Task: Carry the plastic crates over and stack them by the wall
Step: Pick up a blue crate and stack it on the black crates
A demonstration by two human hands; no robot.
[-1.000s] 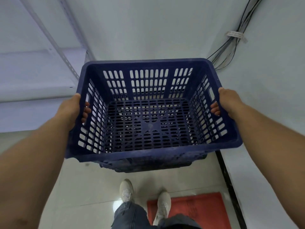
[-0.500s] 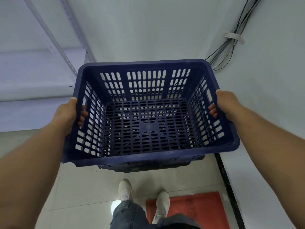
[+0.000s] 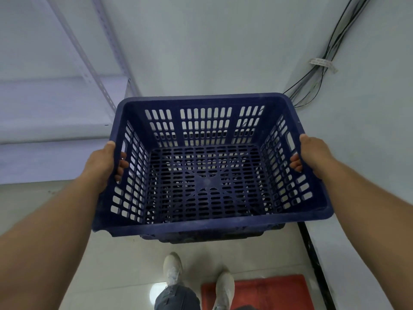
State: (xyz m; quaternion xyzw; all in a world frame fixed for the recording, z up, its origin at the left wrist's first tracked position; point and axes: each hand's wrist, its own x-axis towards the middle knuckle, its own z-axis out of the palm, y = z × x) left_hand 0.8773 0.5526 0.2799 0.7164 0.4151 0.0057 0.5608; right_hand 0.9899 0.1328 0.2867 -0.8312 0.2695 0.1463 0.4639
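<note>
— Where is the blue plastic crate?
— Held up over another dark crate, close to the white wall.
— And the hands?
— Left hand and right hand have fingers hooked through its side handle slots.

crate is dark blue moulded plastic, slotted, matt and a bit dusty on the rim. floor tiles are glossy, wall is smooth matt paint, red mat is dull.
</note>
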